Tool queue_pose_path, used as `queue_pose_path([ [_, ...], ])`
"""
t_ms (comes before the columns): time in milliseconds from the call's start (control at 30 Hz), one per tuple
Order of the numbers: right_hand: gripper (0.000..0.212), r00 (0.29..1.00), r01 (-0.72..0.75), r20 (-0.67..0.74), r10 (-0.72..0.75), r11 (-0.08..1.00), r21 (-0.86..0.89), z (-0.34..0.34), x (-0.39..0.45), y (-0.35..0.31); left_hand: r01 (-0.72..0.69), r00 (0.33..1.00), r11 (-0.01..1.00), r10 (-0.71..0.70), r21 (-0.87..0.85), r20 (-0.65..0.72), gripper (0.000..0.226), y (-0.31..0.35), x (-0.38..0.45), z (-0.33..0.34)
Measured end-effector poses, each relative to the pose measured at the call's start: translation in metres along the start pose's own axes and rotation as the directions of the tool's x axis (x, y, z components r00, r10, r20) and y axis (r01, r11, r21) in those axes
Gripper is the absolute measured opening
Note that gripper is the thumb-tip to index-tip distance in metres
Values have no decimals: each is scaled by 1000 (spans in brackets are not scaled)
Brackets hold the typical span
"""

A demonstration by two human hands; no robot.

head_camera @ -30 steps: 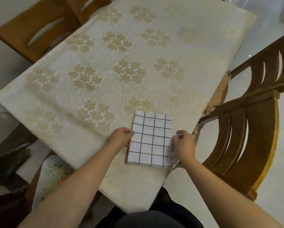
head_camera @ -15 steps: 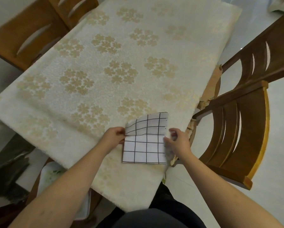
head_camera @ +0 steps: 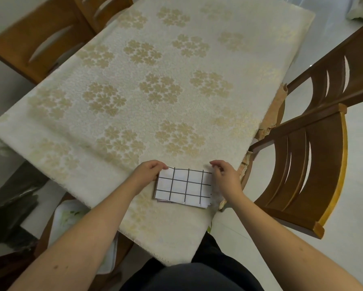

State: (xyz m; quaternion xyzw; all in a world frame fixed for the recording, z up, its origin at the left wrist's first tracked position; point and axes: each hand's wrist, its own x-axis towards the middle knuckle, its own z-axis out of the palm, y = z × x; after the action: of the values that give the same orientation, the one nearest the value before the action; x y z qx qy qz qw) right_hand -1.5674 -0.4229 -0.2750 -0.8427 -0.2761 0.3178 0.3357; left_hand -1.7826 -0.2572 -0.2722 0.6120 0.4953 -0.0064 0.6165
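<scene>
A white cloth with a black grid (head_camera: 183, 186) lies folded into a small rectangle near the front right corner of the table (head_camera: 155, 85), which is covered in a cream cloth with gold flowers. My left hand (head_camera: 148, 172) pinches the folded cloth's far left corner. At the far right corner, my right hand (head_camera: 225, 175) has its fingers curled on the cloth's edge.
Two wooden chairs (head_camera: 309, 164) stand along the table's right side and another chair (head_camera: 46, 36) at the far left. A white tray (head_camera: 71, 215) sits on a stool below the table's left edge, beside a dark bag (head_camera: 10, 206).
The cloth's far half has been folded toward me over the near half, leaving it half as deep. Both hands stay at its left and right sides.
</scene>
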Motion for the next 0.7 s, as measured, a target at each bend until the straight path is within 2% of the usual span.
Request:
queue_pose_path([
  [67, 26, 991, 102, 96, -94, 992, -78, 11, -1, -8, -69, 997, 994, 72, 83, -33, 8, 2, -4, 3],
  [167, 33, 948, 269, 238, -211, 931, -246, 30, 0, -21, -119, 991, 991, 123, 52, -61, 22, 1, -8, 7],
  [267, 47, 913, 367, 327, -246, 846, -388, 42, 2, -36, -140, 990, 990, 140, -17, -25, 32, 2, -13, 7],
  [333, 47, 910, 349, 362, -201, 843, -409, 43, 5, -44, -157, 988, 987, 157, -29, 4, 34, 2, -16, 6],
  [433, 28, 908, 300, 402, -120, 856, -422, 38, 11, -50, -137, 989, 989, 140, -50, 52, 38, 0, -17, 3],
  [567, 14, 878, 244, 463, -121, 945, -216, 28, 13, -52, -34, 989, 997, 43, -63, 144, 27, -2, -17, 4],
  [700, 20, 874, 275, 472, -118, 920, -278, 16, 19, -54, -26, 998, 999, 25, 25, 56, 18, -5, -15, 8],
])
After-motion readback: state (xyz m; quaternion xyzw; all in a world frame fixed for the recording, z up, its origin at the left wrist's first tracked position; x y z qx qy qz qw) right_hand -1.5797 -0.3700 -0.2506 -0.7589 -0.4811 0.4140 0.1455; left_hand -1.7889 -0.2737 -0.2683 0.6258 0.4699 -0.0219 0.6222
